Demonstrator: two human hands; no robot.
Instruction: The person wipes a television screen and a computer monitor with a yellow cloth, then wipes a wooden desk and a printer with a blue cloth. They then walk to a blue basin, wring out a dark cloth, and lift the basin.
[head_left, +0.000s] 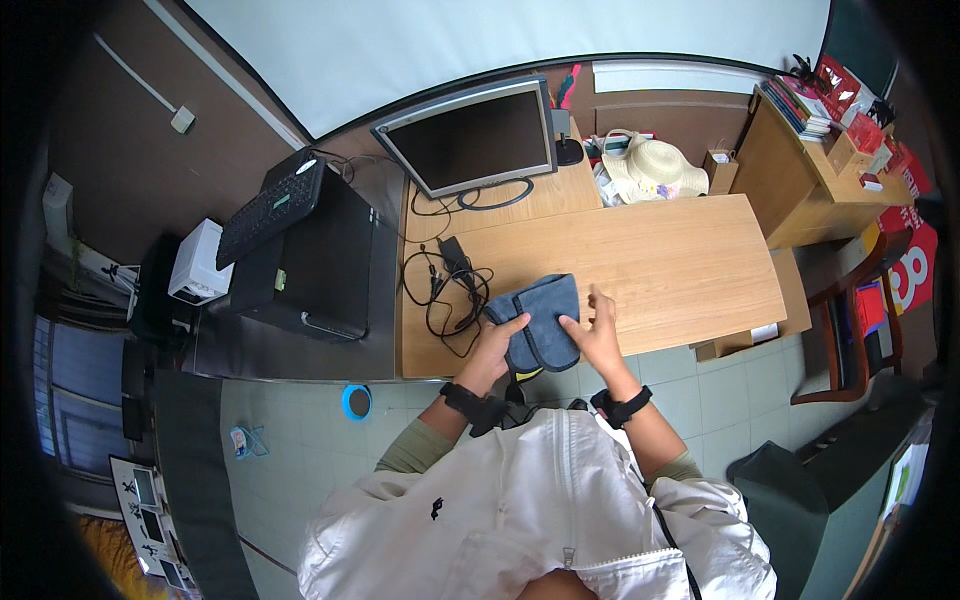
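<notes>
A folded blue-grey cloth (553, 319) with dark edge trim is held in the air over the front edge of the wooden desk (675, 262). My left hand (491, 349) grips its left side, thumb on top and the other fingers hidden underneath. At the cloth's right edge, the thumb of my right hand (598, 334) touches the fabric. The other fingers of that hand stand apart from the cloth, to its right. Both wrists wear black bands.
Left of the cloth lies a tangle of black cables with a power adapter (455, 255). Behind stand a monitor (472, 139) and a straw hat (656, 165). A black computer case (319, 255) with a keyboard (274, 202) on top is at left. A wooden chair (855, 337) stands at right.
</notes>
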